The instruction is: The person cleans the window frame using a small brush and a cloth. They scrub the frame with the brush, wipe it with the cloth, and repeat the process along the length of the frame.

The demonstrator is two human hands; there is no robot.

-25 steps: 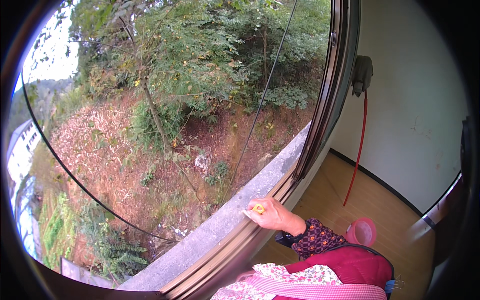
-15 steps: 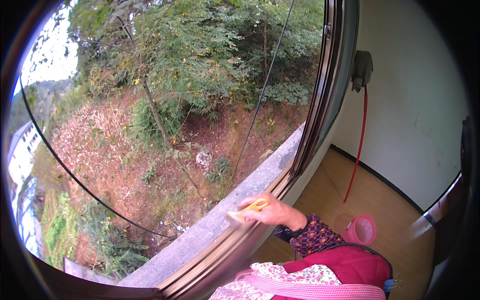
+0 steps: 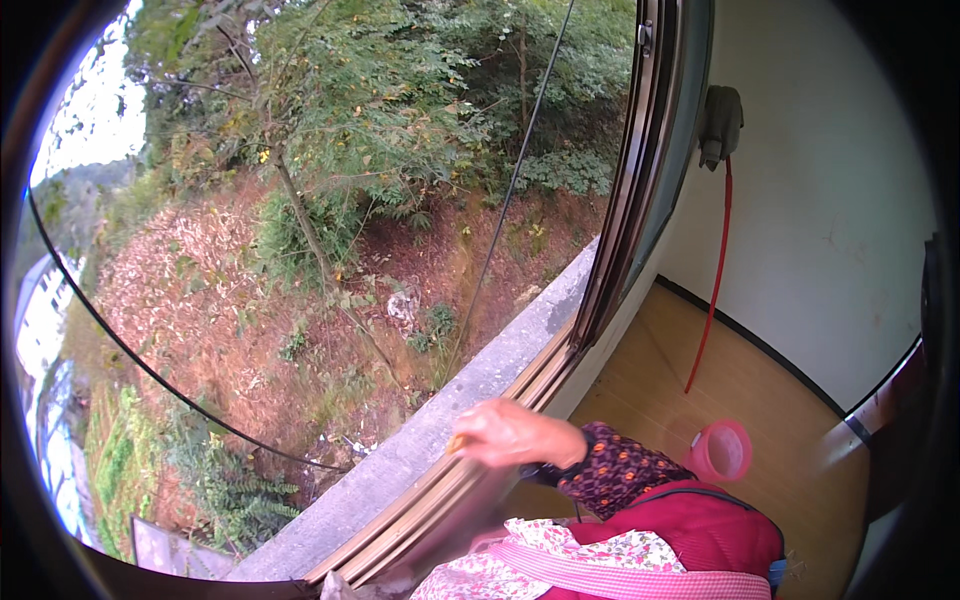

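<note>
My right hand [image 3: 515, 433] is closed around a small yellow-handled brush, held just over the window track. Only a yellow bit of the brush [image 3: 456, 443] shows past my fingers; its head is hidden. Below it the brown metal window track [image 3: 425, 497] runs diagonally, with a grey concrete ledge [image 3: 400, 450] along its outer side. A patterned dark cuff and a red sleeve cover my right arm. At the lower edge, by the near end of the track, a pale greyish shape [image 3: 338, 588] pokes in, too little of it to name. My left hand is out of view.
A pink bucket [image 3: 722, 451] stands on the wooden floor to the right. Behind it, a red-handled mop [image 3: 719, 275] with a grey head leans against the white wall. A dark window frame [image 3: 620, 180] rises ahead; outside are a wooded slope and black cables.
My right hand has come slightly nearer and left along the track, turning so that the yellow handle is mostly hidden. The pale shape has appeared at the lower edge.
</note>
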